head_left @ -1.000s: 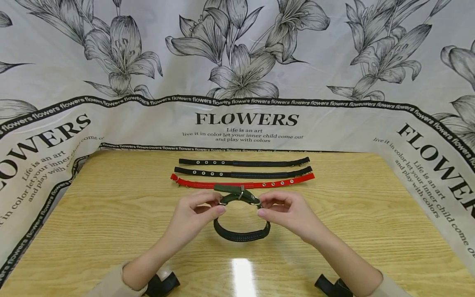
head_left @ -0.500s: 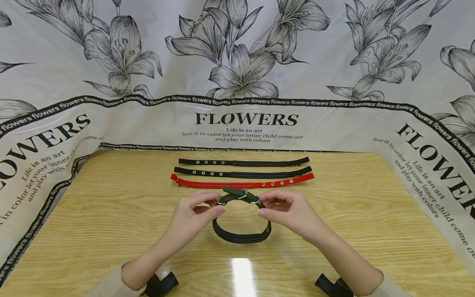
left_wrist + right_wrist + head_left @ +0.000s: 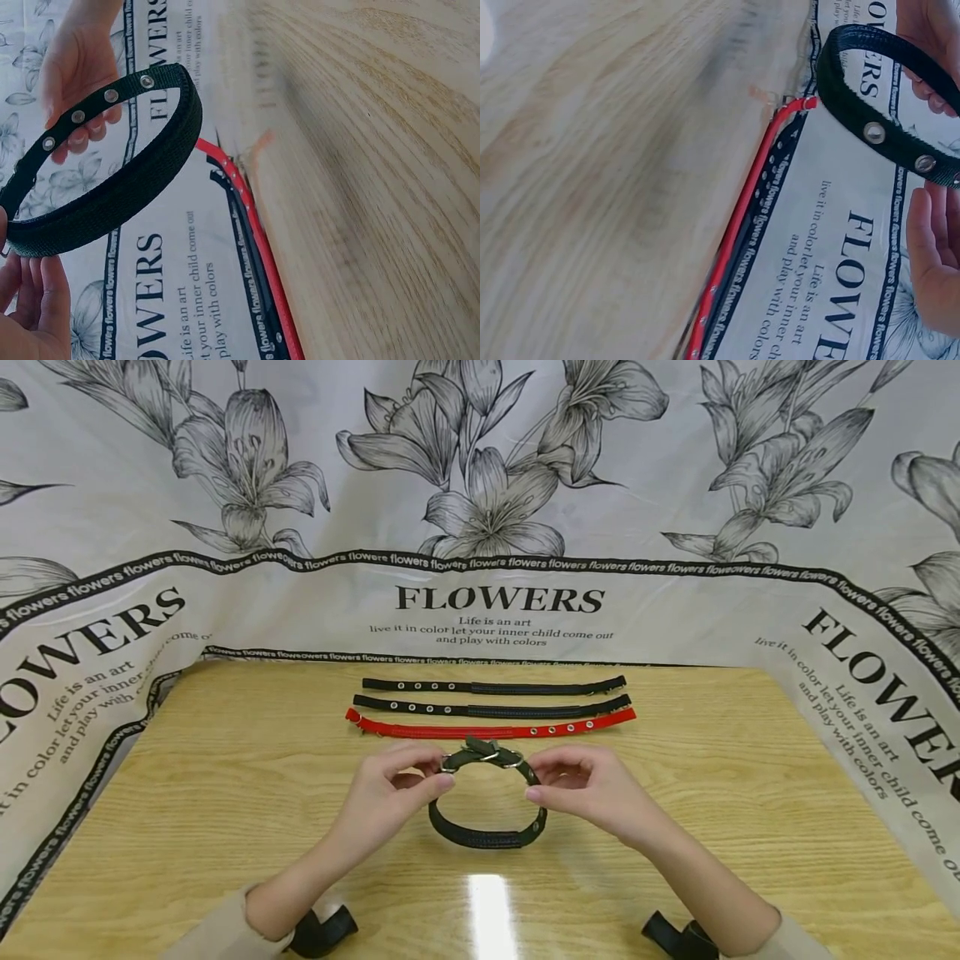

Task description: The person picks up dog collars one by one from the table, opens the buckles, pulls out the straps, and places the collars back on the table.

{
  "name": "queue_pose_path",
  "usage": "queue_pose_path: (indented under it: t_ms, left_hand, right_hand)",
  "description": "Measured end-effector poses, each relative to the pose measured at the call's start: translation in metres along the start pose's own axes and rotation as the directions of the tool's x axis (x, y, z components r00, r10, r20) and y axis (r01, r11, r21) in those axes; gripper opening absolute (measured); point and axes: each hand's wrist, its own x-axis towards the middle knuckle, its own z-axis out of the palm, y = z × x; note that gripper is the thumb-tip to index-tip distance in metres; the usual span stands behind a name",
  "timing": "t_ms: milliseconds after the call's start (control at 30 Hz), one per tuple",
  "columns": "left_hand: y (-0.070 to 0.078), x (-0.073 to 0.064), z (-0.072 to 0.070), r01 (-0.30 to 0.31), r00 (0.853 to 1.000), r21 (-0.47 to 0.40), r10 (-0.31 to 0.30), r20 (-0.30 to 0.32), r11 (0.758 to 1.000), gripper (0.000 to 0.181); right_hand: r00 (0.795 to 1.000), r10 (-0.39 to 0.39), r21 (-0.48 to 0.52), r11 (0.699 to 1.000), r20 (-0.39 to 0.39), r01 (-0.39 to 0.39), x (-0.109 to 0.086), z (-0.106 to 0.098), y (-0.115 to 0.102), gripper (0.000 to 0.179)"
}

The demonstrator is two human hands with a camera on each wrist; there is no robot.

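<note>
A dark green collar [image 3: 483, 837] with metal eyelets is closed into a loop and held up above the table. My left hand [image 3: 390, 789] pinches its left side beside a metal ring, thumb in front. On the opposite side, my right hand [image 3: 592, 789] holds the strap between thumb and fingers. The buckle [image 3: 491, 753] sits at the top of the loop, between both hands, with a short strap end poking up. In the left wrist view, several eyelets run along the collar [image 3: 150, 176]. The right wrist view shows the collar's padded inner side [image 3: 870, 34].
Behind the hands lie a red collar [image 3: 450, 732] and two black collars [image 3: 525, 712], stretched out flat in parallel rows on the wooden table [image 3: 225, 793]. A flower-printed cloth [image 3: 495, 510] hangs at the back and both sides.
The strap end at the buckle, which stuck out to the left, has swung right and shows shorter. My right hand has shifted slightly right along the collar, and my left hand stays put.
</note>
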Motion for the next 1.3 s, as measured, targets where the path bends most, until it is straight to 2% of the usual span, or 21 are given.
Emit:
queue_pose_path:
  t_ms: [267,567,933,1100,1300]
  left_hand:
    - [-0.001,-0.002,0.007,-0.071,0.997,0.036,0.07,0.029,0.997,0.016]
    - [-0.001,-0.002,0.002,0.004,1.0,0.009,-0.004,-0.009,1.0,0.017]
    - [-0.006,0.0,-0.006,-0.061,0.997,0.034,0.062,-0.046,0.998,0.018]
    - [-0.011,0.001,-0.013,-0.041,0.996,0.046,0.045,-0.083,0.998,0.02]
    - [-0.014,0.004,-0.02,-0.024,0.992,0.108,0.037,-0.12,0.994,0.022]
  right_hand:
    - [1.0,-0.016,-0.029,0.999,-0.014,0.016,0.005,0.006,-0.01,0.033]
    - [0.999,-0.031,-0.063,0.998,-0.021,0.03,0.002,-0.001,-0.007,0.031]
    - [0.997,-0.045,-0.132,0.991,-0.059,0.036,0.0,-0.014,-0.002,0.03]
    - [0.996,-0.038,-0.149,0.988,-0.086,0.024,-0.001,-0.02,0.001,0.031]
    - [0.995,0.006,-0.095,0.995,-0.101,-0.016,-0.001,-0.025,0.002,0.034]
